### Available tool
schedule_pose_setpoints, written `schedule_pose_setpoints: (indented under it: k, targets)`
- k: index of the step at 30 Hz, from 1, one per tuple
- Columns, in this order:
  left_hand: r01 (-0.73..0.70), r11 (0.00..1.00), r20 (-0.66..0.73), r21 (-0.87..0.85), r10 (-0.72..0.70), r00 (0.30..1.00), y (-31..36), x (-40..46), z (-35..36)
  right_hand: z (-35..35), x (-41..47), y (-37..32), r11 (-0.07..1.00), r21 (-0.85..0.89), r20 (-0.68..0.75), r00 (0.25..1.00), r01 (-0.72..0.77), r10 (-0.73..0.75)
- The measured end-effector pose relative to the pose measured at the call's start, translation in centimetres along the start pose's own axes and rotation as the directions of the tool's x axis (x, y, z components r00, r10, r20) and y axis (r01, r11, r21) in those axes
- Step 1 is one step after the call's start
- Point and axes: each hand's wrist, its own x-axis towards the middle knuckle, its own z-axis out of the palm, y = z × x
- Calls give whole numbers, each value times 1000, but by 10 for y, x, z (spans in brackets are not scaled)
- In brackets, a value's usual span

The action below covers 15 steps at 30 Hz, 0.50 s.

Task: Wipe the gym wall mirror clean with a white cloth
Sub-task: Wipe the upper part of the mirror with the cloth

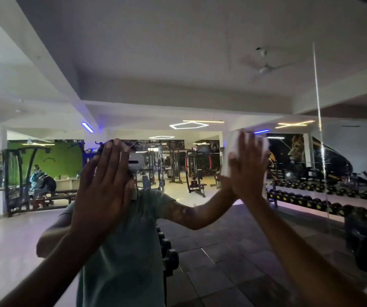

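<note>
Head view: crumpled white cloth (233,151) under flat right hand (247,167) on mirror (200,63).

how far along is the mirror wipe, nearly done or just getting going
Done: hard to judge; no clear line between wiped and unwiped glass shows on the mirror.
In hand: the right hand presses the white cloth flat against the glass at head height, fingers straight. The left hand is flat against the mirror, bare.
Left: the upper glass and the panel beyond the seam show no hand or cloth on them now.
</note>
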Motion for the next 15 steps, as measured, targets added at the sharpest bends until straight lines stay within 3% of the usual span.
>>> schedule_pose_setpoints:
  k: [2, 4, 6, 8, 10, 12, 15]
  targets:
    - [8, 1000, 5, 12, -8, 1000, 1, 0, 1, 2, 4, -16, 972, 45, -65, 970, -231, 234]
    - [15, 1000, 13, 16, -15, 1000, 1, 0, 0, 2, -15, -71, 973, 40, -97, 968, -228, 231]
    - [13, 1000, 30, 5, -13, 999, 1, 0, -2, 0, -51, -116, 992, 54, 7, 994, 110, -110]
    - [12, 1000, 38, -4, -11, 999, 0, 1, -5, -5, -69, -120, 881, 104, 91, 878, 461, -470]
    - [2, 1000, 42, -15, -1, 999, -1, 3, -9, -7, -49, -86, 779, 103, 81, 776, 618, -626]
    - [-22, 1000, 62, -16, 23, 998, -1, 5, -15, -7, -11, -51, 825, 47, 60, 822, 564, -566]
    - [-44, 999, 78, -23, 46, 996, -6, 18, -36, -6, 45, -22, 971, 19, 11, 972, 236, -237]
